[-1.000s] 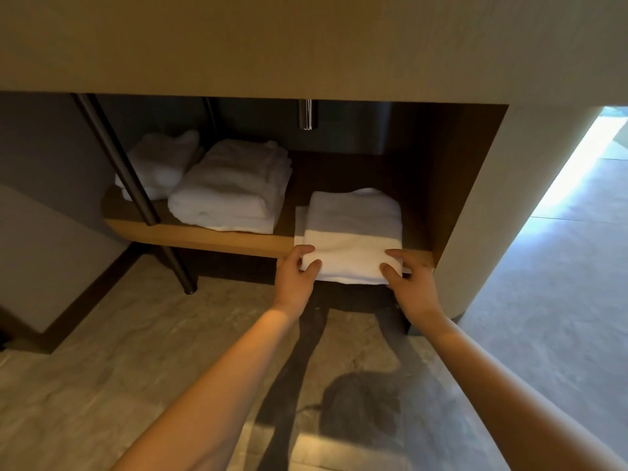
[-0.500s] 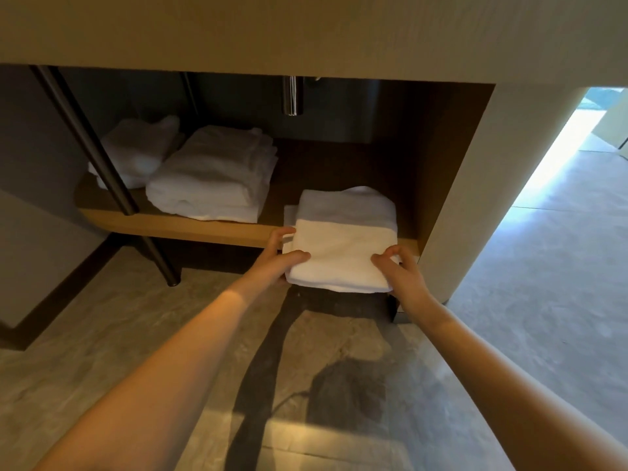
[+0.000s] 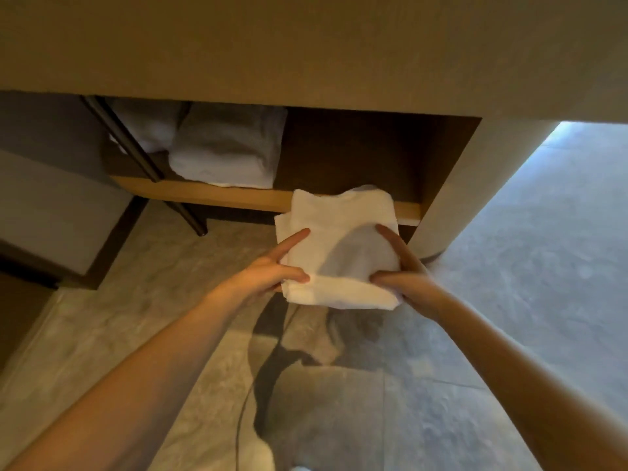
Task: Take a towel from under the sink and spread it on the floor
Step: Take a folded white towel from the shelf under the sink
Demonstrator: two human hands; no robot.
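Note:
A folded white towel [image 3: 339,246] is out in front of the wooden shelf [image 3: 217,196] under the sink counter, held in the air above the stone floor [image 3: 176,321]. My left hand [image 3: 272,270] grips its left edge, thumb on top near the front fold and forefinger stretched along the upper face. My right hand [image 3: 404,270] grips the right edge the same way, thumb on top. The far end of the towel still overlaps the shelf's front lip in the view.
Two more folded white towels, a big one [image 3: 227,149] and a smaller one [image 3: 149,127], lie on the shelf's left part behind a dark slanted metal leg [image 3: 142,164]. A rounded beige cabinet side [image 3: 475,185] stands right. Open floor stretches to the right [image 3: 543,266].
Both hands have drawn the towel off the shelf toward me and lifted it clear; my view has risen, so the counter front covers more of the shelf opening.

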